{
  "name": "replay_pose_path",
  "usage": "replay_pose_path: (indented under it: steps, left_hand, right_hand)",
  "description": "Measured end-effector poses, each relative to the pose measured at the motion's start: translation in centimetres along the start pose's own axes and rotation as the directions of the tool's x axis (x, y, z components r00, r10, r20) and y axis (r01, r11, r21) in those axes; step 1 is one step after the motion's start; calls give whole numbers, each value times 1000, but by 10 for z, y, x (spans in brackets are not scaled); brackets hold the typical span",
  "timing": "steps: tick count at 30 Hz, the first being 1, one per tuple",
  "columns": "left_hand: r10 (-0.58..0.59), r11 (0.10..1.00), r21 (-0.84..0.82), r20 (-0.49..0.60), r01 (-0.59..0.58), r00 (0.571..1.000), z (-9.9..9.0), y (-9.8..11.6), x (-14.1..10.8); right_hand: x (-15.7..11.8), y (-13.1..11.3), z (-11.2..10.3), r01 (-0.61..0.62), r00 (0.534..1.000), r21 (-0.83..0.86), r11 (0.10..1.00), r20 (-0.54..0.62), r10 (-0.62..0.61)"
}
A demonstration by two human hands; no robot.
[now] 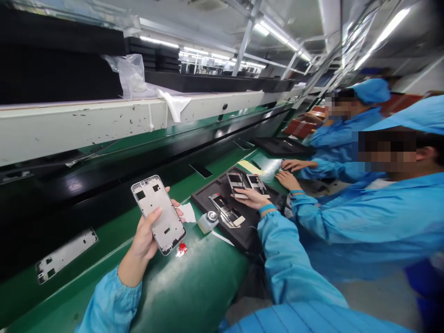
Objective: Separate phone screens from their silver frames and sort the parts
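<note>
At eight o'clock from the view's centre, the left hand (pixel 144 232) grips a pale phone frame (pixel 167 213) by its edges, thumb across its face. At four o'clock, the right hand (pixel 254 199), fingers nearly closed, pinches a phone part (pixel 236 179) over the black tray (pixel 248 235). A bottle (pixel 207 224) stands near six o'clock.

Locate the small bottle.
In the head view, the small bottle stands just below centre, between a white scrap on its left and the black tray.
</note>
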State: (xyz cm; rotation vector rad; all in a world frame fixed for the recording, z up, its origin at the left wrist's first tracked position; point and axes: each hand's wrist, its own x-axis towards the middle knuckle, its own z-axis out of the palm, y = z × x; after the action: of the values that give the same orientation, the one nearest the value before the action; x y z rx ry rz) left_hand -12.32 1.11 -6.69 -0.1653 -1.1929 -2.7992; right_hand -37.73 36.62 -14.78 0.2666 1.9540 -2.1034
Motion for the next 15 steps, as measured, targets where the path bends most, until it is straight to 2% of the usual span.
replay_pose_path:
  steps: [3,5,8,11,15]
  left_hand:
    - [-20,999,-41,88,24,996,7,3,-4]
    - [-59,993,-90,186,76,981,13,4,-9]
    - [-98,974,-161,346,162,933,21,1,-19]
    - [-90,961,-193,451,196,888,25,-4,-33]
    - [-148,959,-115,578,260,802,22,-10,-44]
  right_hand:
    - [-23,11,11,58,998,117,991,30,-61]
    - [-42,20,19,100,992,191,977,60,-113]
    - [-70,34,29,135,980,277,951,103,-170]
    - [-93,48,34,132,970,345,929,149,-193]
    - [-115,47,37,111,967,339,934,178,-180]
